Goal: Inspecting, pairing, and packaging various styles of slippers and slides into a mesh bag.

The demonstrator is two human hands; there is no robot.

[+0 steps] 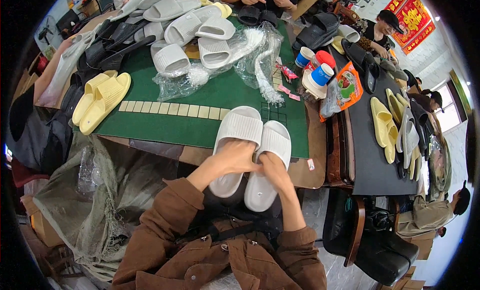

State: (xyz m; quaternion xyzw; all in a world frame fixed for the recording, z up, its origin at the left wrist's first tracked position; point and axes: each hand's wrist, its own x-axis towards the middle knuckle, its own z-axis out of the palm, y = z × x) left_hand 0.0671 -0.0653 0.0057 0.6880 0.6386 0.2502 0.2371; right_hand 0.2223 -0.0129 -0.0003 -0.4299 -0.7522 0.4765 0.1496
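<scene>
At the table's near edge I hold a pair of light grey slide slippers side by side, toes pointing away from me. My left hand [234, 157] grips the left slipper [242, 126], its fingers reaching in under the ribbed strap. In the right slipper [276, 137] my right hand [275, 171] has its fingers tucked below the strap in the same way. The fingertips of both hands are hidden, and the hands come together between the slippers. A strip of pale square pieces [172, 109] lies on the green mat [200, 132] just beyond.
Grey slippers [182, 27] heap at the back left, near a yellow pair [102, 97]. Clear plastic bags [175, 85] lie mid-table. Cups [321, 74] and an orange pouch [345, 87] stand at right. A black chair [370, 240] is beside me; co-workers sit around.
</scene>
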